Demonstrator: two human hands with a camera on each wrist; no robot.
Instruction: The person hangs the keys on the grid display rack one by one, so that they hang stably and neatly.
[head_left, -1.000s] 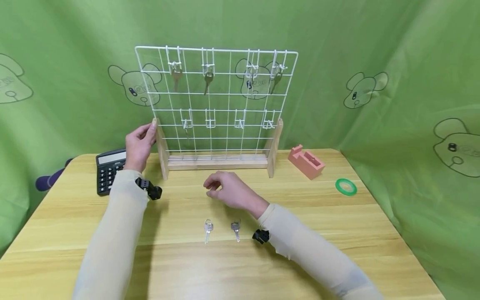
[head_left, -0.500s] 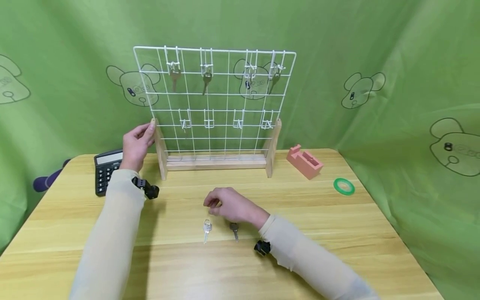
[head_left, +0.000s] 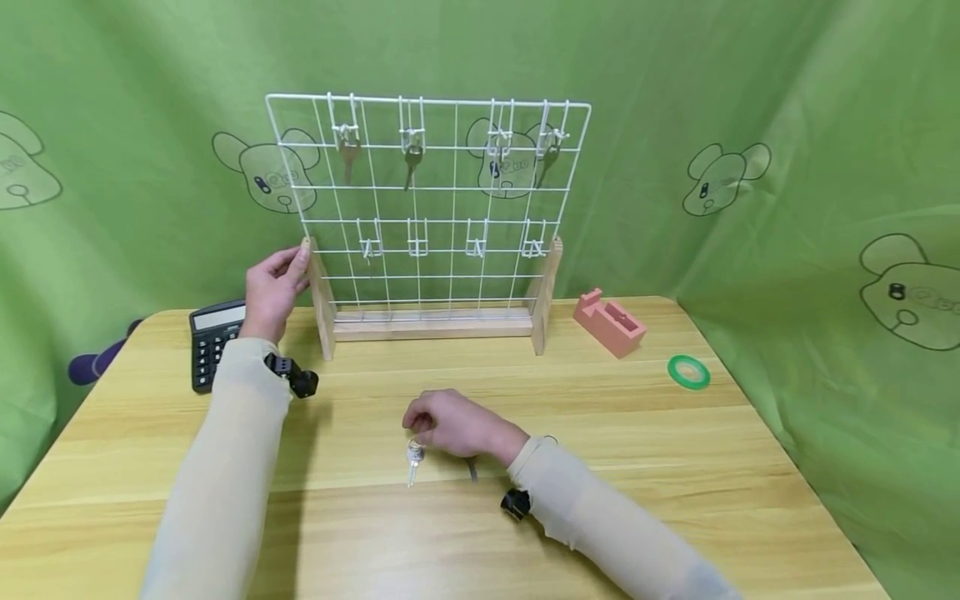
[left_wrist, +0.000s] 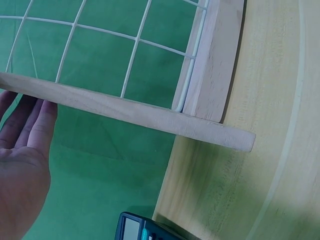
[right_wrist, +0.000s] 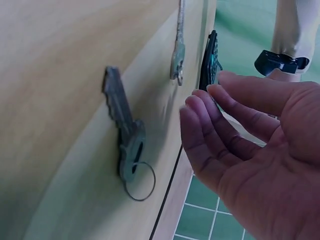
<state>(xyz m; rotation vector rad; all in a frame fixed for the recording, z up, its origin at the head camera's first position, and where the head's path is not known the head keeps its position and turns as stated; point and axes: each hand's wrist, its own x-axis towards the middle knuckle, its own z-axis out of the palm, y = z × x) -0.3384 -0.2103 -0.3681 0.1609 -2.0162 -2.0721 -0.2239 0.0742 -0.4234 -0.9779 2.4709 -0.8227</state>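
Calculator point(head_left: 213, 342) keys: you see markings, but they are too small to read.
Calculator display: you can read no digits on it.
Green cloth point(head_left: 750, 125) behind: only cartoon animal drawings, no words you can read.

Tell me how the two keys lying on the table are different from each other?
The left key looks pale and shiny, while the right key looks darker grey. The left key lies in plain sight just in front of the right hand; the right key is mostly hidden under that hand in the head view. Both lie flat on the wooden table, each with a small ring, neither gripped.
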